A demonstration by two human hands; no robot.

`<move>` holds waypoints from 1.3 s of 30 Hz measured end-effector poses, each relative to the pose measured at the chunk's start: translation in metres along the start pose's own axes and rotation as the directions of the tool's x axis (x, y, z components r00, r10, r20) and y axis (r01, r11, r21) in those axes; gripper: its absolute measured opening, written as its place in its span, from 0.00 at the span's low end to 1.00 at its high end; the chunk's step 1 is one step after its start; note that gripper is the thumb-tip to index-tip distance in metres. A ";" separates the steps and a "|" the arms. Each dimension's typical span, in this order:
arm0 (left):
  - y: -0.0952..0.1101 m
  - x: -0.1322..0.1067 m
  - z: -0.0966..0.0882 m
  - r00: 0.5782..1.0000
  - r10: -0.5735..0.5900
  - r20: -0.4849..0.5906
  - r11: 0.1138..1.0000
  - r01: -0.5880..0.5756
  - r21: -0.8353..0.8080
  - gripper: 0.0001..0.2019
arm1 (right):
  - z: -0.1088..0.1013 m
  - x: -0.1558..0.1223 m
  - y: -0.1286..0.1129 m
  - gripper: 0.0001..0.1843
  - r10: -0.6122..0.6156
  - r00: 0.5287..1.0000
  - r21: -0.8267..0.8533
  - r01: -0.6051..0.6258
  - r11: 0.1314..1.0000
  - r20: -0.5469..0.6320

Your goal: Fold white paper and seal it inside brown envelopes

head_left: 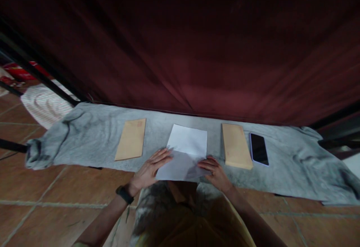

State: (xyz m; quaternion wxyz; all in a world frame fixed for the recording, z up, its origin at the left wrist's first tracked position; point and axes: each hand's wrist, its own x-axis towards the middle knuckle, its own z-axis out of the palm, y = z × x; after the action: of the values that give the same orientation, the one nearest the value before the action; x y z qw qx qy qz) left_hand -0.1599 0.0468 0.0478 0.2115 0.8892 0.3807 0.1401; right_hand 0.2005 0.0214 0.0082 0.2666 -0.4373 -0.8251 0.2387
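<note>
A white sheet of paper [187, 142] with a crease across its middle lies in front of me, its near half slightly raised. My left hand [153, 166] holds it by the left edge, fingers resting over the top. At the opposite edge my right hand [215, 172] grips the sheet with bent fingers; both thumbs are hard to make out. To the left lies a single brown envelope [131, 140] with a small reddish mark at its top corner. A thicker stack of brown envelopes [237, 145] sits to the right of the paper.
A smartphone [259, 149] with a pale purple edge lies beside the stack. Grey cloth [92, 134] covers the narrow bench. A dark red curtain [185, 59] hangs behind it, with dark frame bars at both sides. Tiled floor [70, 190] shows below.
</note>
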 end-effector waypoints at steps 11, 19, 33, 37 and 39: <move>-0.010 0.020 0.000 0.977 0.065 0.205 0.996 -0.075 0.042 0.34 | -0.004 0.005 0.000 0.28 -0.095 0.983 -0.107 0.113 0.988 0.158; -0.019 0.047 -0.004 0.963 -0.262 -0.064 0.876 0.210 -0.435 0.12 | 0.002 0.025 0.004 0.18 0.369 0.923 0.181 -0.347 0.920 -0.111; -0.013 0.095 0.022 0.652 -0.689 -0.317 0.725 0.600 -0.339 0.14 | 0.013 0.077 0.012 0.27 0.546 0.734 -0.235 -0.660 0.713 -0.405; -0.008 0.104 0.021 0.627 -0.714 -0.312 0.689 0.707 -0.157 0.13 | 0.020 0.083 0.017 0.28 0.481 0.748 -0.373 -0.653 0.660 -0.458; -0.007 0.106 0.021 0.623 -0.725 -0.293 0.672 0.733 -0.105 0.13 | 0.022 0.082 0.020 0.27 0.440 0.763 -0.404 -0.632 0.662 -0.473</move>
State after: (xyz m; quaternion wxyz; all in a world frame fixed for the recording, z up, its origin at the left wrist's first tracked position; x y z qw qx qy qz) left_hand -0.0849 0.1233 0.0355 0.1764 0.6277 0.7376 0.1755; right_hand 0.1593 0.0976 -0.0021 0.1841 -0.7542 -0.6302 -0.0135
